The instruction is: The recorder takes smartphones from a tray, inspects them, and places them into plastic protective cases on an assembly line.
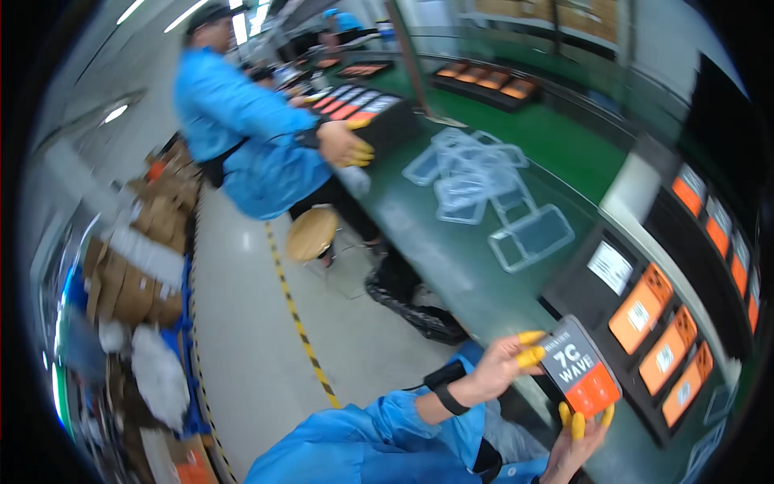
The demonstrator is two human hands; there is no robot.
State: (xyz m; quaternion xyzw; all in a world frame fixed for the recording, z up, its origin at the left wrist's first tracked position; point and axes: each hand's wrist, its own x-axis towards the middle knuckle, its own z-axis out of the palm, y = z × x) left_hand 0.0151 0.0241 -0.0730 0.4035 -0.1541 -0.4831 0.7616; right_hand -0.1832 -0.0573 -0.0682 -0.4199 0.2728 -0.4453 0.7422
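Both my hands grip a flat, rounded-corner package (579, 367), dark grey at the top and orange at the bottom, with printing on it. My left hand (493, 373), with yellow finger covers, pinches its upper left edge. Yellow covers also show on my right hand (582, 440), whose fingers hold the lower edge. Just right of the package lies a black tray (576, 282). Three orange phone-shaped pieces (641, 308) with white labels lie in it, beside a white printed label (610, 268).
Several clear plastic frames (476, 177) lie heaped on the green table (403, 211). At the right stands a rack (669, 222) of grey and orange packages. A co-worker in blue (242, 121) handles a black box (395, 121) across the table. A wooden stool (312, 234) stands in the aisle.
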